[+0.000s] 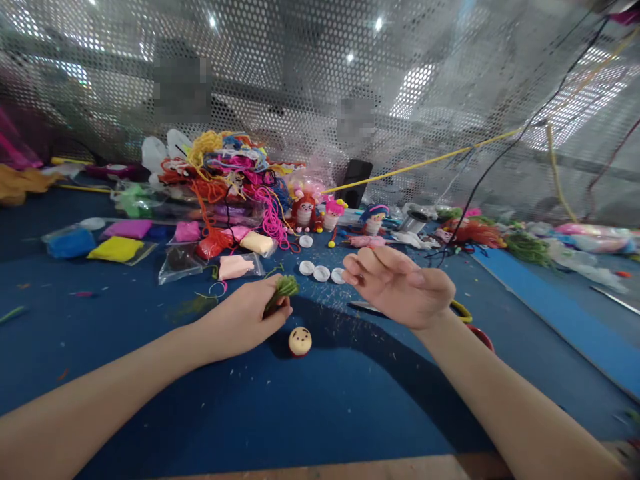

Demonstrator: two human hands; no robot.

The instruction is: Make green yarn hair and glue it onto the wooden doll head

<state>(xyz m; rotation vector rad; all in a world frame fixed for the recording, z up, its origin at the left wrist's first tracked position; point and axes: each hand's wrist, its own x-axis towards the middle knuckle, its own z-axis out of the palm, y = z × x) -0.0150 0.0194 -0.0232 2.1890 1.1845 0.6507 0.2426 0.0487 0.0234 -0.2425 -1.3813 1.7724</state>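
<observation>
A bundle of green yarn sticks out between the thumb and fingers of my left hand, which is closed on it low over the blue table. Just right of and below that hand sits a small round head with a drawn face and a red underside. My right hand is raised over the table, palm partly turned up, its fingers loosely curled and apart, with nothing seen in it. Scissors lie partly hidden beneath my right hand. White caps lie beyond the hands.
Bags of coloured clay lie at the left beside a pile of mixed yarn. Small dolls stand at the back before a perforated metal screen. A light blue strip lies at the right.
</observation>
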